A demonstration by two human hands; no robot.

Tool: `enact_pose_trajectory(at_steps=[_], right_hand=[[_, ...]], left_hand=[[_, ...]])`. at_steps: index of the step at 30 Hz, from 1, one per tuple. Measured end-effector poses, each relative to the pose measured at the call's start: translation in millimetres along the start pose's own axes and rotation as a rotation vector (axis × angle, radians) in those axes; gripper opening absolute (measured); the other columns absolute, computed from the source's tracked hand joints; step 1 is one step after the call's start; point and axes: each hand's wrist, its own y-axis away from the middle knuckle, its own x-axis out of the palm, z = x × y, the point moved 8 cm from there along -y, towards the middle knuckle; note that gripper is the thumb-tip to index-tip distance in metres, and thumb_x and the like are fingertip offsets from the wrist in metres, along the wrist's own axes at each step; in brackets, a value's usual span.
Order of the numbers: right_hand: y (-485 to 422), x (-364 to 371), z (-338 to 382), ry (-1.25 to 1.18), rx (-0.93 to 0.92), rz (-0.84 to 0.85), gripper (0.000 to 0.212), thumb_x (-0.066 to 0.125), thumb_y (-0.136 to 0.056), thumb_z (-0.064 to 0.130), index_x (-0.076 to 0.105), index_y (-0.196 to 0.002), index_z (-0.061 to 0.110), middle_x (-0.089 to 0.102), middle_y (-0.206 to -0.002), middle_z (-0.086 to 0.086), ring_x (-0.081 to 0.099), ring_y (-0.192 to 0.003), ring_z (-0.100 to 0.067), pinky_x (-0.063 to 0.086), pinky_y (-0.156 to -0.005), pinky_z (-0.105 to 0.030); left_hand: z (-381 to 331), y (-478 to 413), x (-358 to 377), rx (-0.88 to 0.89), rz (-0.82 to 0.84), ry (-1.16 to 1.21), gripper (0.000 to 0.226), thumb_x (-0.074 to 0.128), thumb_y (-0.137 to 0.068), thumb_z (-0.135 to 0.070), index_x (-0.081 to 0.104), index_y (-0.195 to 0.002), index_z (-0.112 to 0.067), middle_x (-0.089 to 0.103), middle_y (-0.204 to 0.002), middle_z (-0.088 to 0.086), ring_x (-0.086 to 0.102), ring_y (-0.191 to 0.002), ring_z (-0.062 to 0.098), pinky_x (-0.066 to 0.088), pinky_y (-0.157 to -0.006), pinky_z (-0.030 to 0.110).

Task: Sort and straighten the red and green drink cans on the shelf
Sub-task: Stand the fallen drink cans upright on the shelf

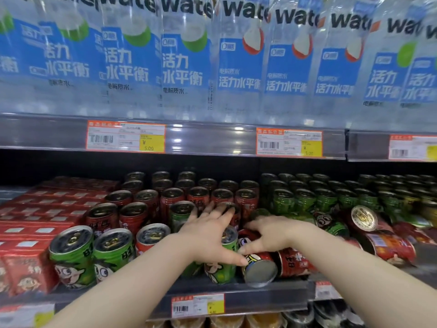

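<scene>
Red and green drink cans stand mixed on the lower shelf [236, 290]. My left hand [208, 233] lies spread over the top of an upright green can [221, 271] at the front, fingers stretched back toward a red can [228, 205], thumb down the green can's side. Just to the right, my right hand [272, 233] curls over a toppled red can [259, 266] whose silver bottom faces me. A second red can [293, 261] lies on its side beneath my right wrist. Two upright green cans [71, 254] stand front left among red ones.
Red cartons [26, 263] fill the shelf's left end. Rows of upright green cans [326, 197] stand at the back right, with several toppled red and green cans [378, 235] in front of them. Water bottles [184, 62] line the shelf above, over price tags [125, 136].
</scene>
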Motion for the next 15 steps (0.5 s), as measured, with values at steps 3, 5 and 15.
enact_pose_trajectory(at_steps=[3, 5, 15], right_hand=[[6, -7, 1, -0.139, -0.024, -0.072, 0.078, 0.062, -0.073, 0.064, 0.042, -0.134, 0.02, 0.047, -0.137, -0.004, 0.046, -0.122, -0.022, 0.041, -0.1, -0.032], [9, -9, -1, -0.222, -0.039, -0.112, 0.076, 0.069, -0.07, 0.058, 0.043, -0.131, 0.02, 0.048, -0.132, -0.001, 0.048, -0.118, -0.02, 0.042, -0.097, -0.031], [29, -9, -11, -0.286, -0.16, -0.479, 0.031, 0.073, -0.075, 0.032, 0.042, -0.072, 0.029, 0.045, -0.11, 0.011, 0.053, -0.103, -0.014, 0.044, -0.091, -0.03]], left_hand=[[-2, -1, 4, -0.003, 0.029, -0.02, 0.11, 0.058, -0.068, -0.072, -0.003, -0.148, -0.027, 0.005, -0.158, -0.002, 0.006, -0.144, 0.021, 0.004, -0.117, 0.046], [-2, -1, 3, -0.005, 0.021, -0.022, 0.11, 0.058, -0.068, -0.071, -0.002, -0.148, -0.026, 0.005, -0.158, -0.002, 0.008, -0.144, 0.019, 0.004, -0.117, 0.045], [-3, -1, 4, -0.007, 0.016, -0.046, 0.107, 0.053, -0.069, -0.075, 0.001, -0.148, -0.026, 0.007, -0.158, -0.002, 0.011, -0.144, 0.02, 0.006, -0.116, 0.045]])
